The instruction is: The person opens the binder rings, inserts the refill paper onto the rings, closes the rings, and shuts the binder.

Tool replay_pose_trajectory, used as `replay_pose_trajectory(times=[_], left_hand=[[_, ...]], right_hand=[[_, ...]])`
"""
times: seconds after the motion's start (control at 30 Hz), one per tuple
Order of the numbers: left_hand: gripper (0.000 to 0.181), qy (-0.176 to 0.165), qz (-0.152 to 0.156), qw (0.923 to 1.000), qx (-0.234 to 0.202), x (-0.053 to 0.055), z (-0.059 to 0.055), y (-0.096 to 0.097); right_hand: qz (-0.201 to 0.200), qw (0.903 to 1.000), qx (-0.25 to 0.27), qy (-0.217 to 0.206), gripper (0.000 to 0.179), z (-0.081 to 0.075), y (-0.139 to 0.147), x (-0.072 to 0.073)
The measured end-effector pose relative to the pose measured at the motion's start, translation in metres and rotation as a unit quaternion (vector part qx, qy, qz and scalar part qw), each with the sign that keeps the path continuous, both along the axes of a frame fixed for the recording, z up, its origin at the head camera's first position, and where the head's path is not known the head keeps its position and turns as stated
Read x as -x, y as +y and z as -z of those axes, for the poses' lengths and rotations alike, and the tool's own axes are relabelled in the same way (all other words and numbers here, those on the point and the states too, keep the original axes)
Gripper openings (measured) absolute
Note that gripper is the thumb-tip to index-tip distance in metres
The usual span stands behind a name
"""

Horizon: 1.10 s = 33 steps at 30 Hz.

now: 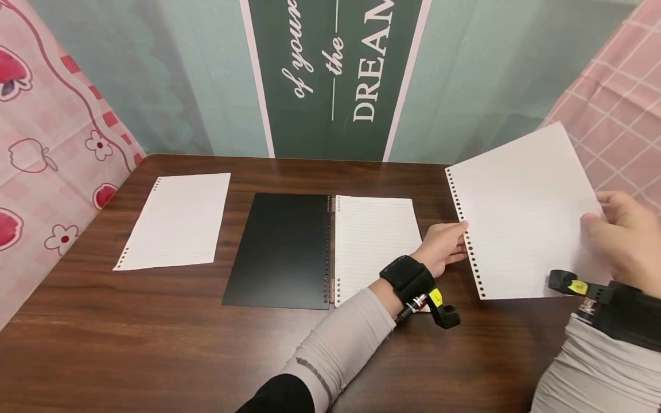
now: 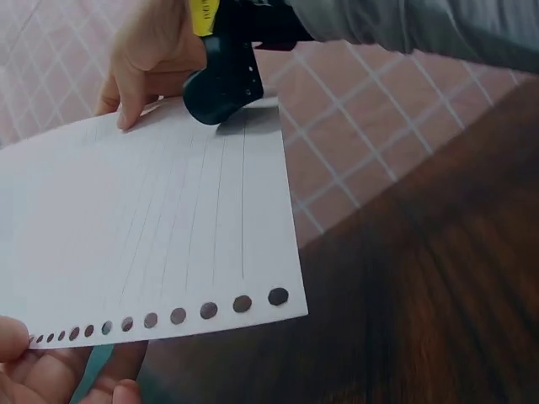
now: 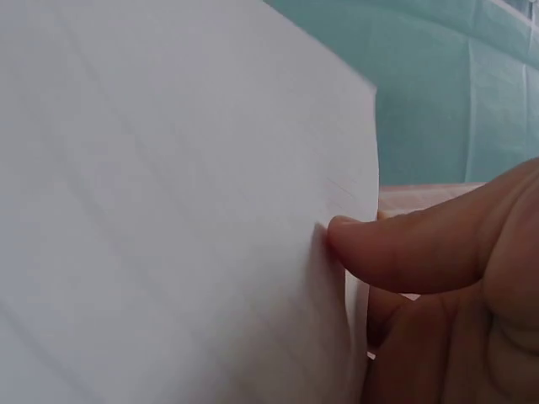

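A white ruled sheet of loose-leaf paper (image 1: 521, 223) with punched holes down its left edge is held up, tilted, over the table's right side. My left hand (image 1: 441, 246) pinches the punched edge, thumb in front and fingers behind, as the left wrist view shows. On the opposite edge my right hand (image 1: 627, 232) grips the paper between thumb (image 3: 404, 252) and fingers. Left of the hands lies an open ring binder with a black cover (image 1: 281, 249) and ruled paper (image 1: 377, 241) on its right side; my left wrist and forearm overlap its lower right corner.
Another punched white sheet (image 1: 178, 223) lies at the left of the brown wooden table (image 1: 155, 338). A green cloth backdrop with lettering (image 1: 330, 132) hangs behind the table, with pink patterned cloth (image 1: 67, 172) at the left and pink checked cloth (image 1: 625, 120) at the right.
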State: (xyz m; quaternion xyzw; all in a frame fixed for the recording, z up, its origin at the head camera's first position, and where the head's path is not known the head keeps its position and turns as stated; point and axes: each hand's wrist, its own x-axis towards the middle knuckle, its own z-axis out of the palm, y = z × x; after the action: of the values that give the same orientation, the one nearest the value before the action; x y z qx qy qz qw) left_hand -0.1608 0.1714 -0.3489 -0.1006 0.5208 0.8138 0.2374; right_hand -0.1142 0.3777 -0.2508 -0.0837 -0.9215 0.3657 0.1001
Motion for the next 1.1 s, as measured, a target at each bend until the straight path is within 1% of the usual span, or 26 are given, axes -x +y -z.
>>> replay_pose_trajectory(times=[0.1, 0.13, 0.2, 0.3, 0.33, 0.37, 0.43, 0.5, 0.57, 0.6, 0.7, 0.9, 1.1], left_hand=[[0.033, 0.01, -0.007, 0.9997, 0.022, 0.0, 0.0, -0.001], [0.033, 0.013, -0.008, 0.9995, 0.026, 0.0, 0.0, -0.001], [0.032, 0.017, -0.011, 0.9992, 0.034, 0.0, -0.001, -0.002], [0.03, 0.019, -0.016, 0.9987, 0.045, 0.0, -0.003, -0.006], [0.03, 0.019, -0.017, 0.9986, 0.047, 0.001, -0.003, -0.008], [0.029, 0.019, -0.016, 0.9985, 0.049, 0.001, -0.004, -0.009], [0.029, 0.015, -0.011, 0.999, 0.041, 0.004, -0.005, -0.012], [0.029, 0.009, -0.005, 0.9996, 0.027, 0.006, -0.006, -0.015], [0.03, 0.005, 0.005, 0.9999, 0.015, 0.009, -0.006, -0.018], [0.031, 0.003, 0.01, 0.9999, 0.009, 0.01, -0.006, -0.02], [0.033, 0.0, 0.014, 0.9998, 0.011, 0.011, -0.005, -0.026], [0.035, -0.002, 0.025, 0.9996, 0.01, 0.012, -0.002, -0.035], [0.031, 0.001, 0.021, 0.9998, -0.004, 0.018, -0.005, -0.04]], right_hand=[[0.014, 0.9998, -0.006, -0.012, 0.028, 0.004, 0.002, 0.002], [0.013, 0.9998, -0.008, -0.012, 0.031, 0.005, 0.004, 0.002], [0.002, 0.9998, -0.016, -0.013, 0.02, 0.008, 0.006, 0.002], [-0.016, 0.9994, -0.028, -0.016, 0.015, 0.01, 0.006, 0.004], [-0.021, 0.9992, -0.029, -0.018, 0.016, 0.01, 0.005, 0.005], [-0.024, 0.9991, -0.028, -0.023, 0.022, 0.01, 0.005, 0.006], [-0.023, 0.9984, -0.039, -0.034, 0.029, 0.008, 0.003, 0.007], [-0.021, 0.9973, -0.056, -0.043, 0.043, 0.006, 0.002, 0.007], [-0.017, 0.9961, -0.071, -0.049, 0.048, 0.004, 0.002, 0.007], [-0.015, 0.9954, -0.081, -0.049, 0.048, 0.004, 0.001, 0.007], [-0.016, 0.995, -0.087, -0.047, 0.046, 0.006, -0.004, 0.01], [-0.043, 0.9941, -0.086, -0.049, 0.045, 0.012, -0.01, 0.016], [-0.055, 0.9943, -0.075, -0.051, 0.046, 0.016, -0.016, 0.02]])
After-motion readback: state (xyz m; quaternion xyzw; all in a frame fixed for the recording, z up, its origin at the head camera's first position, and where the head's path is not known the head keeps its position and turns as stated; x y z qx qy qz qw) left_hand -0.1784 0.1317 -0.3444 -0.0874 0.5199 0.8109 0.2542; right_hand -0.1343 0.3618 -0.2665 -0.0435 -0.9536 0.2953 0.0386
